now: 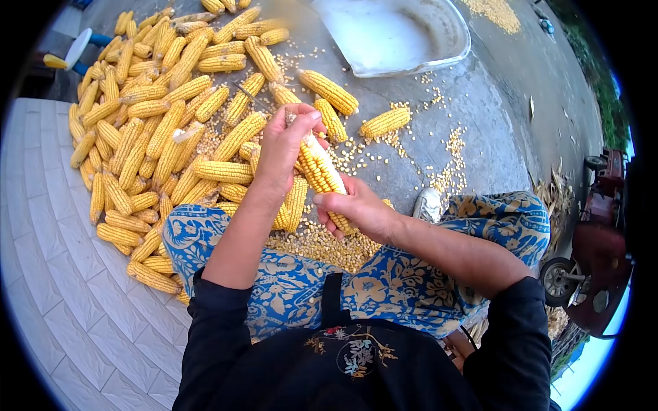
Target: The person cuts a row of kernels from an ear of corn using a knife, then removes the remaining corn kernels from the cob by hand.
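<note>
Between my two hands is a corn cob [319,164], tilted, with a pale stripe where kernels are gone along its upper right side. My left hand [284,142] is closed around its upper end, thumb on top. Lower down, my right hand [359,208] wraps the cob with the thumb lying across it. Loose kernels [319,252] cover the ground beneath, between my knees. Just beyond my hands lie several more cobs, among them one [329,92] at the upper right and one [385,122] farther right. A thin dark rod [252,97] rests among the cobs.
A large heap of yellow corn cobs [147,130] lies to the left against a pale tiled surface [62,274]. At the top is a whitish plastic scoop-shaped pan [404,38]. More kernels [495,12] are spread far off. A dark red vehicle [598,253] stands at the right.
</note>
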Action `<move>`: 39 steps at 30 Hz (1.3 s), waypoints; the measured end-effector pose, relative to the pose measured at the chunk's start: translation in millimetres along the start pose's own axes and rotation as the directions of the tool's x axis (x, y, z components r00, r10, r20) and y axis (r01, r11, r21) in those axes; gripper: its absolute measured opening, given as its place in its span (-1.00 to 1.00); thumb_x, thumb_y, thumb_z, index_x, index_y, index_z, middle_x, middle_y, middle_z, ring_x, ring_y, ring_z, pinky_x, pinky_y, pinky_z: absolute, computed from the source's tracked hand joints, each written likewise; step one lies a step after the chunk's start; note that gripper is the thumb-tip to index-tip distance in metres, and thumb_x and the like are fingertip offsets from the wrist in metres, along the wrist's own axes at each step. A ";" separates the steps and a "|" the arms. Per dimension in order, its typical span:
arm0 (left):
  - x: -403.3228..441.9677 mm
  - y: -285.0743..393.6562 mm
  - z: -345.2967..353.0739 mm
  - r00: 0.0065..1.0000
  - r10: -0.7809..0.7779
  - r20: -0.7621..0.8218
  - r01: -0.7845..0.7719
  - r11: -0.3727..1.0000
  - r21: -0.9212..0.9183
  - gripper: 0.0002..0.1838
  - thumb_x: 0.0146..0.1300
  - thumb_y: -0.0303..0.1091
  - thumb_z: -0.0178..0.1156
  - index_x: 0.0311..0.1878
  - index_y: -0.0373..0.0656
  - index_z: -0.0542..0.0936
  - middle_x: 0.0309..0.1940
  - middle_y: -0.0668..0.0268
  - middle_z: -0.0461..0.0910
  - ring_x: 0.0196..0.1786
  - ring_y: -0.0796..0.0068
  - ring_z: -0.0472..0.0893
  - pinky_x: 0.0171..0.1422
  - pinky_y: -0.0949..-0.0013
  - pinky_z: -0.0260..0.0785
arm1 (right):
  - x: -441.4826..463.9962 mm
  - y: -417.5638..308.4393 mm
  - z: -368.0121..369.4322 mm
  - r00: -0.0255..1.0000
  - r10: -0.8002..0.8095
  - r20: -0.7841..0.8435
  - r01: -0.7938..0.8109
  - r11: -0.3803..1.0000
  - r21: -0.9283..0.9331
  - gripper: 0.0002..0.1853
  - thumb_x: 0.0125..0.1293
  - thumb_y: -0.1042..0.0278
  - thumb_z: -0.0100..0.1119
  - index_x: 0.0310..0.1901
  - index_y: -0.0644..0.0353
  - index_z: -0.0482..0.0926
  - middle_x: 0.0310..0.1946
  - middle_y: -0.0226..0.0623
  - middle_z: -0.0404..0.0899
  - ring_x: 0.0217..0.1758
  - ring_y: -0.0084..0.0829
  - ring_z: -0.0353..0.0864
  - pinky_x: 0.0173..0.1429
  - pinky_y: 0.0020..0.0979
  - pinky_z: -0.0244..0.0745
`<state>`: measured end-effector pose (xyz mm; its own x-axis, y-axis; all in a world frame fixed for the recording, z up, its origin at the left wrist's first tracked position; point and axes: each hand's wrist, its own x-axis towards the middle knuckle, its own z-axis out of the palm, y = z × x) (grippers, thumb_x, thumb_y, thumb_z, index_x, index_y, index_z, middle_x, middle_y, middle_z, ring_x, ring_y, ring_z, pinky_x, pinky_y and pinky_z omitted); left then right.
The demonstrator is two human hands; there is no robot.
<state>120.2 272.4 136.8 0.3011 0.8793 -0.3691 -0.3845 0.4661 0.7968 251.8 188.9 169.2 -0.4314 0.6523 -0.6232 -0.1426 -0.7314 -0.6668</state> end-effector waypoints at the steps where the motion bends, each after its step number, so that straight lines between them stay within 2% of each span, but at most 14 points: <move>1: -2.4 4.1 3.5 1.000 0.005 -0.005 -0.005 1.000 0.006 -0.62 0.11 -0.30 0.20 -0.04 -0.22 0.38 -0.35 0.22 0.55 -0.40 0.50 0.57 -0.34 0.47 0.46 | -0.2 -2.4 -1.6 1.000 0.001 0.003 -0.001 1.000 -0.002 -0.74 0.20 0.25 0.12 -0.20 0.18 0.32 -0.53 -0.34 0.45 -0.56 -0.57 0.45 -0.58 -0.56 0.35; 3: -6.9 14.2 4.2 0.995 -0.002 0.103 0.002 1.000 0.004 -0.56 0.22 -0.26 0.06 0.14 -0.20 0.28 -0.15 0.14 0.53 -0.20 0.40 0.59 -0.10 0.40 0.47 | 1.7 -10.1 -5.3 0.996 -0.079 -0.048 0.080 0.997 0.009 -0.70 0.20 0.24 0.10 -0.19 0.26 0.30 -0.58 -0.37 0.43 -0.62 -0.60 0.44 -0.64 -0.58 0.33; 5: -3.4 15.2 -3.3 0.971 -0.034 0.236 0.055 0.995 -0.081 -0.48 0.18 -0.32 0.09 0.18 -0.23 0.23 -0.12 0.13 0.51 -0.15 0.32 0.59 -0.04 0.36 0.47 | 3.2 -15.5 -6.1 0.995 -0.084 -0.047 0.085 0.996 0.017 -0.71 0.21 0.23 0.09 -0.18 0.24 0.30 -0.58 -0.38 0.42 -0.62 -0.60 0.43 -0.64 -0.57 0.32; 8: -4.2 14.6 -7.8 0.968 -0.024 0.251 0.040 0.997 -0.061 -0.49 0.11 -0.44 0.13 0.13 -0.26 0.23 -0.16 0.15 0.50 -0.21 0.33 0.59 -0.08 0.35 0.49 | 0.6 -17.5 -5.4 1.000 -0.028 -0.008 0.028 0.998 0.063 -0.71 0.21 0.23 0.10 -0.17 0.23 0.33 -0.57 -0.40 0.43 -0.60 -0.62 0.43 -0.57 -0.57 0.35; 9: -5.1 12.0 -7.0 0.968 -0.023 0.248 0.040 0.997 -0.062 -0.49 0.11 -0.44 0.13 0.13 -0.26 0.23 -0.16 0.15 0.50 -0.21 0.33 0.59 -0.08 0.35 0.49 | 2.2 -14.2 -5.3 1.000 -0.026 -0.007 0.026 0.998 0.062 -0.71 0.21 0.23 0.10 -0.17 0.23 0.33 -0.57 -0.40 0.43 -0.60 -0.62 0.43 -0.57 -0.57 0.35; 12: -7.5 -2.0 3.0 0.996 0.055 0.076 -0.053 0.998 -0.023 -0.58 0.04 -0.54 0.18 -0.02 -0.24 0.28 -0.28 0.24 0.46 -0.35 0.43 0.57 -0.21 0.39 0.50 | 6.8 -6.1 -2.4 0.985 -0.111 -0.133 0.081 0.973 -0.216 -0.70 0.20 0.28 0.13 -0.13 0.26 0.36 -0.56 -0.42 0.43 -0.60 -0.64 0.44 -0.56 -0.58 0.34; 15: -8.8 -1.9 10.3 0.997 0.076 0.012 -0.076 0.993 0.087 -0.57 0.05 -0.51 0.19 -0.02 -0.24 0.28 -0.28 0.25 0.46 -0.37 0.46 0.56 -0.23 0.41 0.49 | 8.8 -2.1 -1.2 0.982 -0.149 -0.115 0.127 0.976 -0.176 -0.71 0.19 0.28 0.13 -0.14 0.25 0.35 -0.57 -0.42 0.43 -0.61 -0.64 0.43 -0.58 -0.58 0.34; 17: -9.3 4.5 1.6 0.994 0.077 0.073 -0.087 0.986 0.145 -0.55 0.14 -0.38 0.16 0.06 -0.27 0.28 -0.19 0.17 0.49 -0.28 0.41 0.58 -0.13 0.36 0.49 | 7.9 -6.4 -2.5 0.989 -0.112 -0.094 0.102 0.989 -0.111 -0.71 0.20 0.27 0.12 -0.15 0.23 0.35 -0.57 -0.41 0.43 -0.62 -0.63 0.43 -0.59 -0.59 0.34; 19: -4.5 9.8 -7.4 0.977 -0.007 0.215 0.043 0.985 -0.167 -0.49 0.22 -0.24 0.08 0.17 -0.29 0.26 -0.06 0.08 0.49 -0.11 0.31 0.58 0.02 0.26 0.46 | 6.1 -12.3 -4.1 0.994 -0.082 -0.071 0.080 0.996 -0.037 -0.72 0.20 0.25 0.11 -0.16 0.22 0.34 -0.57 -0.40 0.43 -0.62 -0.63 0.43 -0.61 -0.59 0.33; 21: -2.5 14.0 -15.2 0.969 -0.013 0.246 0.074 0.968 -0.239 -0.46 0.26 -0.18 0.01 0.23 -0.29 0.25 0.03 0.02 0.47 0.03 0.22 0.53 0.13 0.18 0.41 | 4.4 -16.2 -5.9 0.998 -0.065 0.019 0.064 0.997 0.050 -0.71 0.24 0.17 0.09 -0.19 0.19 0.32 -0.58 -0.38 0.44 -0.64 -0.61 0.43 -0.65 -0.59 0.32; 23: -2.6 18.9 -20.4 0.945 0.006 0.327 0.088 0.959 -0.271 -0.49 0.26 -0.22 0.02 0.20 -0.30 0.29 -0.01 0.04 0.49 0.03 0.20 0.54 0.12 0.17 0.42 | 3.6 -15.0 -6.7 1.000 -0.016 0.022 0.014 0.995 0.097 -0.70 0.26 0.13 0.08 -0.20 0.19 0.32 -0.58 -0.37 0.45 -0.64 -0.61 0.44 -0.66 -0.59 0.32; 27: 1.0 12.4 -25.4 0.957 0.009 0.291 0.057 0.975 -0.217 -0.65 0.25 -0.29 0.08 0.05 -0.25 0.39 -0.20 0.18 0.54 -0.11 0.26 0.59 0.05 0.23 0.46 | 2.0 -14.8 -5.0 0.995 0.057 0.083 -0.073 0.976 0.205 -0.67 0.29 0.06 0.04 -0.18 0.17 0.31 -0.59 -0.36 0.44 -0.66 -0.60 0.44 -0.68 -0.58 0.30; 32: 0.6 1.1 -13.1 0.992 -0.041 0.121 0.063 0.982 -0.180 -0.81 0.17 -0.34 0.18 -0.21 -0.09 0.38 -0.42 0.28 0.53 -0.35 0.41 0.59 -0.21 0.37 0.48 | 5.2 -3.7 -4.8 0.999 0.047 -0.004 -0.047 0.998 0.052 -0.65 0.29 0.04 0.03 -0.17 0.18 0.30 -0.56 -0.35 0.44 -0.66 -0.58 0.44 -0.69 -0.57 0.33; 39: -8.9 24.4 -14.1 0.966 0.022 0.259 0.047 0.964 -0.260 -0.56 0.16 -0.39 0.14 0.11 -0.20 0.33 0.00 0.10 0.48 -0.09 0.30 0.59 0.01 0.32 0.47 | 3.9 -16.0 -10.6 0.997 0.031 0.064 -0.036 0.996 0.081 -0.60 0.26 -0.03 0.02 -0.17 0.19 0.31 -0.57 -0.33 0.45 -0.66 -0.57 0.46 -0.65 -0.56 0.34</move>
<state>95.8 277.3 152.8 0.5080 0.8342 -0.2147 -0.5835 0.5166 0.6266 261.8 205.3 173.1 -0.4916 0.6153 -0.6162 -0.1983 -0.7681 -0.6088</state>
